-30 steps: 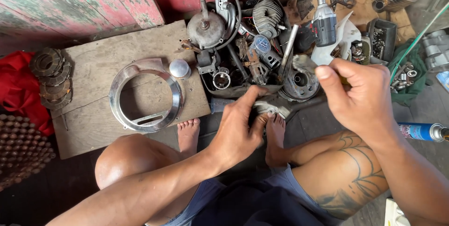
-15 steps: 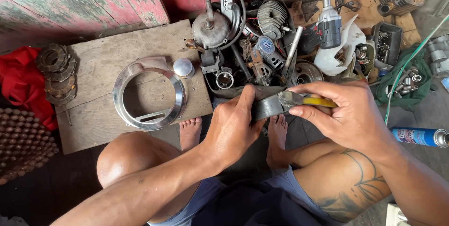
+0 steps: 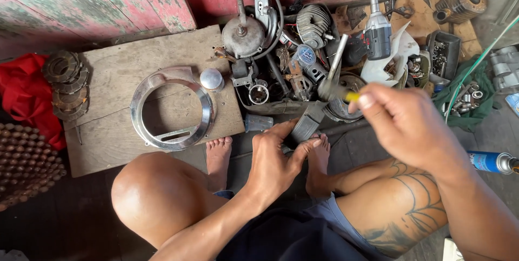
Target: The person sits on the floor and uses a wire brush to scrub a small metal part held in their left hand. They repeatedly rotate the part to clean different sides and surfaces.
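Down between my bare feet, my left hand [image 3: 273, 166] presses a dark grey metal part [image 3: 307, 122] against the floor, thumb and fingers closed round its lower end, the part tilted up toward the heap of engine parts [image 3: 286, 55] beyond it. My right hand [image 3: 408, 126] is raised just to the right of it, curled shut round a tool with a yellow tip [image 3: 351, 97]; the tool's working end is blurred and I cannot tell what kind it is. On the wooden board [image 3: 108, 153] to my left a chrome ring [image 3: 170, 108] lies flat near the right edge, with a small chrome cap [image 3: 211, 79] just beside it. A blue spray can [image 3: 489, 161] lies on the floor past my right forearm.
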